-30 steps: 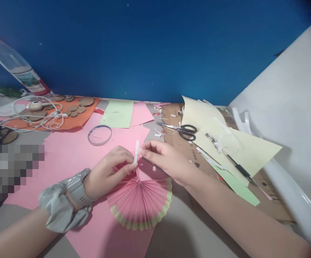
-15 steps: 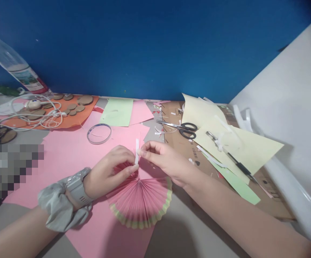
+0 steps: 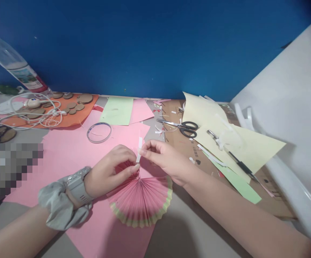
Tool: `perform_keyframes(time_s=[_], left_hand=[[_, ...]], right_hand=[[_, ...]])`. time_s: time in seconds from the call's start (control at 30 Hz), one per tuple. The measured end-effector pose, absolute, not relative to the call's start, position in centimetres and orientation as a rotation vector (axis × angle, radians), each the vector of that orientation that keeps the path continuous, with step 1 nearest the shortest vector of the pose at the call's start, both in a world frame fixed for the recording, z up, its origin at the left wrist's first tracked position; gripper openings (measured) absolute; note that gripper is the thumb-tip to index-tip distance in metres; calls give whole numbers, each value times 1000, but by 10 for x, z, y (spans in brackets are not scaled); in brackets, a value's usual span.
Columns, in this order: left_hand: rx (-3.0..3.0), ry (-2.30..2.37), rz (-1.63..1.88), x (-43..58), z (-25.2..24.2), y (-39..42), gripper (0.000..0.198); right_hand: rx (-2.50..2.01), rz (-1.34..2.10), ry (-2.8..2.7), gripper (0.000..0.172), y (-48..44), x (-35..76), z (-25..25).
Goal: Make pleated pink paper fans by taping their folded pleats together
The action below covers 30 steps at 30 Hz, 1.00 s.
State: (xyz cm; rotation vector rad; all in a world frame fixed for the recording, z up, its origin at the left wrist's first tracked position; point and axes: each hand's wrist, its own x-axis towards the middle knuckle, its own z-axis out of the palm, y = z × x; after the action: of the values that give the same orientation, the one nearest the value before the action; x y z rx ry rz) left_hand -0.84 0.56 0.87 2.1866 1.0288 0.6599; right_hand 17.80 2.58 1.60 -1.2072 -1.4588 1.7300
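A pleated pink paper fan [image 3: 142, 200] with a pale green rim lies on a large pink sheet [image 3: 72, 157]. My left hand [image 3: 109, 172] presses on the fan's gathered centre, fingers curled, and pinches the lower end of a small white strip [image 3: 138, 149]. My right hand [image 3: 163, 159] pinches the same strip near its top, thumb against forefinger. The strip stands nearly upright between the two hands. A grey watch and a grey scrunchie [image 3: 61, 206] sit on my left wrist.
A tape ring [image 3: 99, 132] lies behind the hands. Black-handled scissors [image 3: 183, 128] and a craft knife [image 3: 233, 157] rest on cream paper [image 3: 252, 147] at right. Green and pink sheets [image 3: 118, 111], an orange sheet with cardboard discs [image 3: 72, 105], white cables [image 3: 37, 114] and a bottle [image 3: 13, 64] are at the back left.
Both hands stay pinched on the white strip over the fan; the strip has tilted slightly to the right. The view has shifted a little.
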Motion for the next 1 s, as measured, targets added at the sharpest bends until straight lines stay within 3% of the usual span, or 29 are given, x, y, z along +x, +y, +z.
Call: perform_keyframes(time_s=[0.23,0.37,0.43,0.6,1.0], left_hand=[[2110,1143,690,-16,6,9,27],[2395,1163,485,-19,7,11,79],[2486,1158,309,-18,6,11,93],[2545,1147,115,-15,0,7,94],[2579,1312,119,-7,-3,-1,88]], right_hand=[[-1173,1339,-1656,18,24,183,36],[-1389,1432,-1749,24,28,192,35],[-1501,1469,-1778,26,26,194,27],[-1617,1362,-1803,26,13,191,7],[-1695,1220,-1897,19,8,182,1]])
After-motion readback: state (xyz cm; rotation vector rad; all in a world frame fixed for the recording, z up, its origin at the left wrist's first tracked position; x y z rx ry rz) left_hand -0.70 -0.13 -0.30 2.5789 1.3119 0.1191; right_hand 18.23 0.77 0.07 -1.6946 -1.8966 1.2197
